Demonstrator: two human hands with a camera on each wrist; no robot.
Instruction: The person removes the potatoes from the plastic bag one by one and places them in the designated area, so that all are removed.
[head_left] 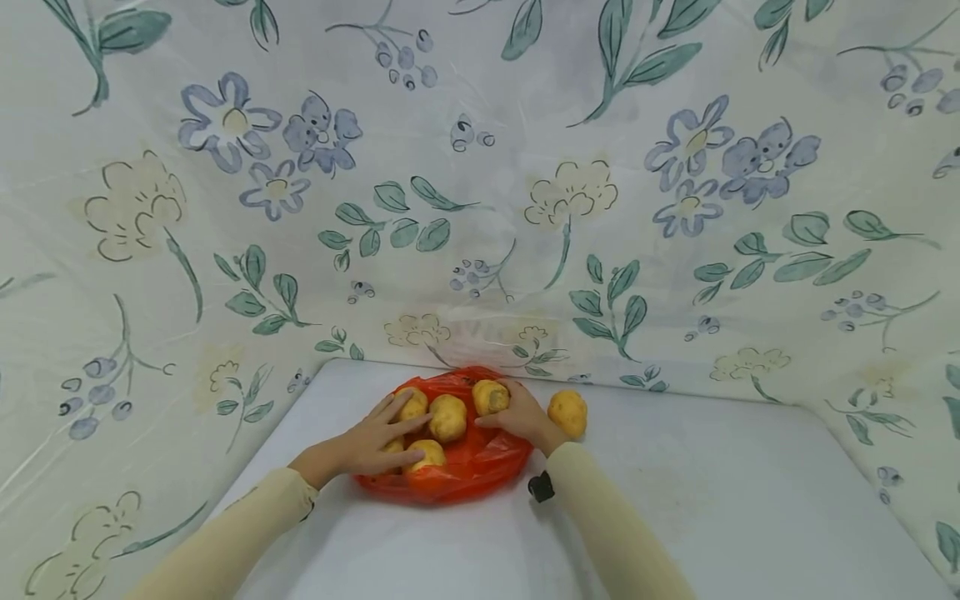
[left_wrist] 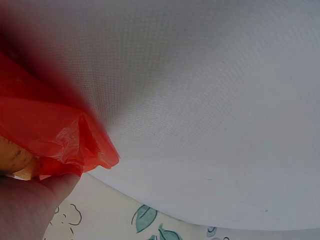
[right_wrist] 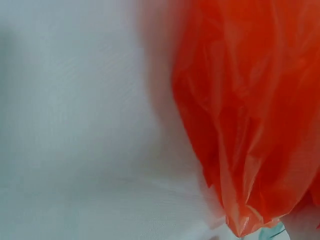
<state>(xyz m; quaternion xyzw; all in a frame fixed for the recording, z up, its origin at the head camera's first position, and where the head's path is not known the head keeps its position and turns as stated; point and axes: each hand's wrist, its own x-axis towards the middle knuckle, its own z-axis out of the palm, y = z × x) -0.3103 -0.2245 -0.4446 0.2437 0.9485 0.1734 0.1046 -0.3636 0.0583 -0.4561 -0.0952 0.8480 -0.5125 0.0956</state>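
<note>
A red plastic bag [head_left: 480,454] lies spread on the white table with several yellow potatoes [head_left: 447,418] on it. My left hand [head_left: 363,443] rests over the potatoes on the left side, fingers spread and stretched out across them. At the bag's far right part, my right hand [head_left: 527,414] grips one potato [head_left: 489,397] between thumb and fingers. In the left wrist view, the edge of the left hand [left_wrist: 30,205] shows beside the red bag [left_wrist: 45,125]. Crumpled red plastic [right_wrist: 245,110] fills the right side of the right wrist view.
Another potato [head_left: 567,414] sits on the table just right of my right hand, off the bag. Floral sheeting [head_left: 480,208] rises behind and beside the white table [head_left: 712,500]. A small black object [head_left: 541,487] is at the right wrist.
</note>
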